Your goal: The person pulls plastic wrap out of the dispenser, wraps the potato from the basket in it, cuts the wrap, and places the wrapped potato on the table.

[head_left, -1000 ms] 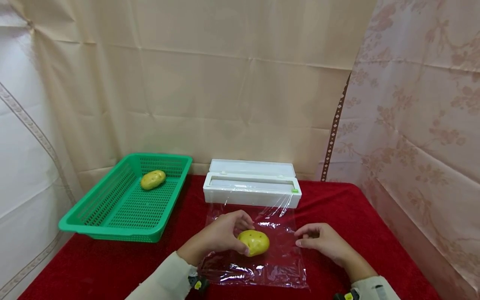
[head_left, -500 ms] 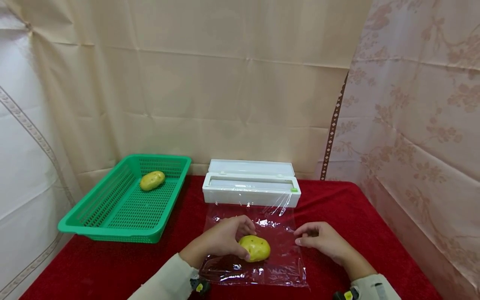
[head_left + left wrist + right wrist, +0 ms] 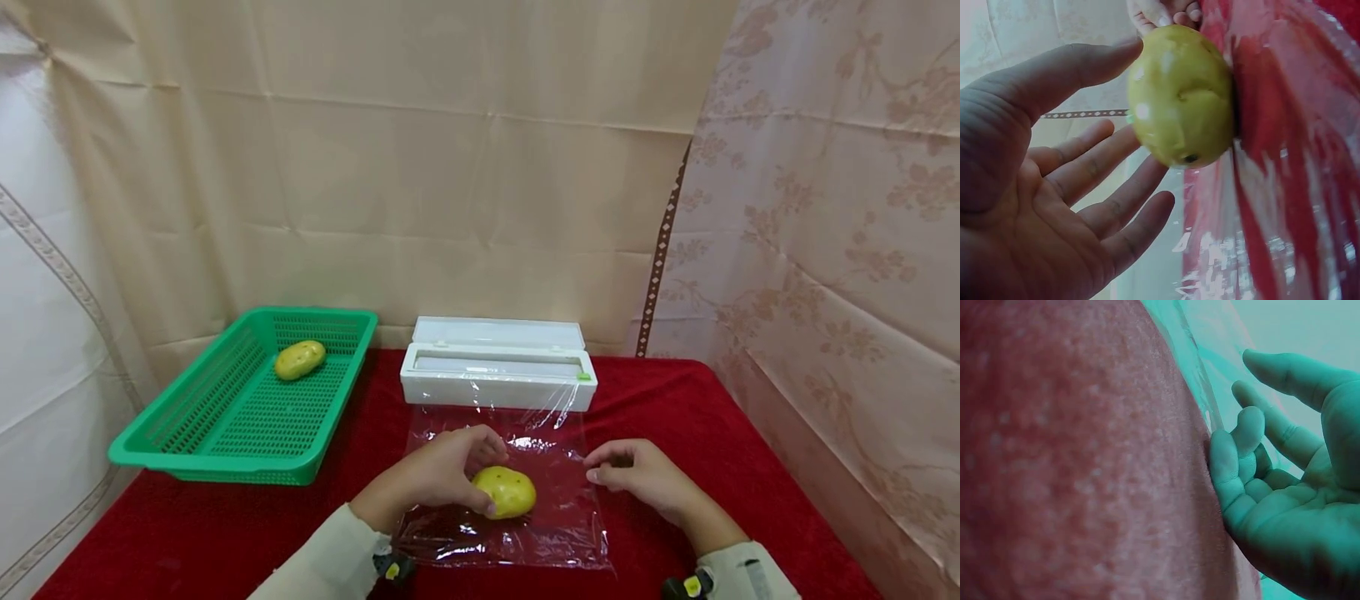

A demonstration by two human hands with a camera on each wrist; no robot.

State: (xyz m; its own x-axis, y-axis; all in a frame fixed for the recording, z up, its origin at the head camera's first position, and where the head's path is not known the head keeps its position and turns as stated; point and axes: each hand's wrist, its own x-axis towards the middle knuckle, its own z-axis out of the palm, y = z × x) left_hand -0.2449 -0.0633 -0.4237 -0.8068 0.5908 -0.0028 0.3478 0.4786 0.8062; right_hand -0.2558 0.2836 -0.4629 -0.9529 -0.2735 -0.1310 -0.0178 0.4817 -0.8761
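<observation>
In the head view my left hand (image 3: 452,469) holds a yellow potato (image 3: 504,492) over a sheet of clear cling film (image 3: 558,508). Its thumb lies on the near side and its fingers curve behind. The left wrist view shows the thumb tip against the potato (image 3: 1182,94), while the fingers (image 3: 1129,244) partly pass behind it. My right hand (image 3: 648,479) rests by the film's right edge, thumb and forefinger apart and nothing gripped. Seen from the right wrist, its other fingers bend loosely beside the red cloth (image 3: 1085,450).
Behind the potato, a white cling film dispenser (image 3: 498,387) stands with its lid raised, and the film runs forward from it. A green plastic basket (image 3: 315,454) at the left holds another potato (image 3: 300,360). Curtains hang behind the table.
Between the first and second frames, my left hand and the potato shifted slightly nearer me. The right hand stays beside the film edge, and the head view shifts slightly.
</observation>
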